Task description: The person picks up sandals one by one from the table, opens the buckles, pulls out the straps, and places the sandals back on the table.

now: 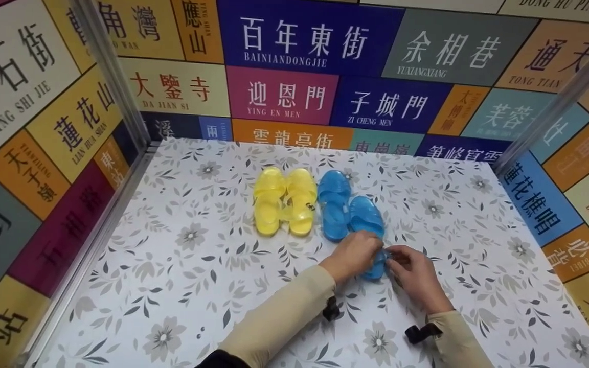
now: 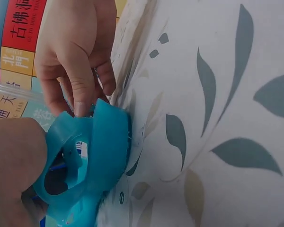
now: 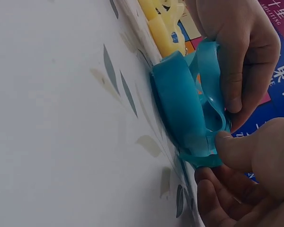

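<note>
A translucent blue jelly sandal (image 1: 366,215) lies on the patterned surface, its heel end toward the person. My left hand (image 1: 354,255) is over its middle, thumb and fingers gripping the ankle strap (image 3: 209,71) from the inner side. From the other side my right hand (image 1: 417,273) pinches the strap's outer end (image 3: 206,160) between thumb and fingers. The left wrist view has this heel (image 2: 111,146) upright beside the fingers. The matching blue sandal (image 1: 334,186) sits just to the left, slightly farther away.
Left of the blue pair stand two yellow sandals, one (image 1: 267,209) beside the other (image 1: 300,204), toes away from the person. The white floral surface (image 1: 187,286) is bounded by sign-printed walls (image 1: 281,97) at the back and sides, with metal posts (image 1: 115,76) at the corners.
</note>
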The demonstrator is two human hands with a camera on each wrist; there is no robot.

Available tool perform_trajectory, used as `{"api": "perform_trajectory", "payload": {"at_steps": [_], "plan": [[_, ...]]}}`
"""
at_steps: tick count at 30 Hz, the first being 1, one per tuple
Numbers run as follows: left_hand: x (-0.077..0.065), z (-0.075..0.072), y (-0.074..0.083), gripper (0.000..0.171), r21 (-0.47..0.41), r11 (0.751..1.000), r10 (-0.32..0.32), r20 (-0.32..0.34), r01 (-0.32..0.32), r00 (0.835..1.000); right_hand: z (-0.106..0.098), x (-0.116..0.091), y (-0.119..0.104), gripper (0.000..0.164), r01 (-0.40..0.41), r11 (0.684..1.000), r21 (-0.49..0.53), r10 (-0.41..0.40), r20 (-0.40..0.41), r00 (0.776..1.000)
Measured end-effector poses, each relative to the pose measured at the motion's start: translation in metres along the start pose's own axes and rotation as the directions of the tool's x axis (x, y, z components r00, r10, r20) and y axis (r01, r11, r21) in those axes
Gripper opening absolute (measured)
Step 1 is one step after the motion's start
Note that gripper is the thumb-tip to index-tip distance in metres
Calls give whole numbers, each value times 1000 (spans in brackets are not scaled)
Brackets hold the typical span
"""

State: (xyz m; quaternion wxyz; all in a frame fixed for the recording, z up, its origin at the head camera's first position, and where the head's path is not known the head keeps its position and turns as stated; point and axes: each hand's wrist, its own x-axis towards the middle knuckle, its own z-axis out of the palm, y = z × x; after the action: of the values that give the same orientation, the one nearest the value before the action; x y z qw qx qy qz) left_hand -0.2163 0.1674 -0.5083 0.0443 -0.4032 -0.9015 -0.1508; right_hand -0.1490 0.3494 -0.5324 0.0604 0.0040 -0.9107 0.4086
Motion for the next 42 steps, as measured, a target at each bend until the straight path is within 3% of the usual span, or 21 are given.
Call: {"api": "perform_trajectory", "payload": {"at_steps": [6, 14, 20, 28, 37, 42], "plan": [[4, -6, 3, 15, -33, 996, -84, 80, 87, 993, 1, -1, 1, 18, -10, 1000, -27, 9, -29, 1000], [7, -5, -1, 16, -133, 984, -99, 142, 118, 985, 4, 1, 1, 17, -8, 999, -31, 6, -45, 999], [9, -4, 0, 21, -156, 984, -65, 139, 87, 988, 6, 0, 2, 13, 22, 999, -42, -25, -70, 997], [11, -4, 3, 18, -136, 988, -56, 106, 70, 993, 4, 4, -1, 13, 122, 989, -86, -130, -93, 987], [14, -3, 3, 16, -110, 994, -20, 63, 27, 998, 3, 8, -2, 15, 142, 984, -109, -155, -120, 981], [14, -4, 3, 16, -148, 988, -28, 41, 34, 999, 6, 8, -4, 13, 152, 983, -105, -169, -171, 971]]}}
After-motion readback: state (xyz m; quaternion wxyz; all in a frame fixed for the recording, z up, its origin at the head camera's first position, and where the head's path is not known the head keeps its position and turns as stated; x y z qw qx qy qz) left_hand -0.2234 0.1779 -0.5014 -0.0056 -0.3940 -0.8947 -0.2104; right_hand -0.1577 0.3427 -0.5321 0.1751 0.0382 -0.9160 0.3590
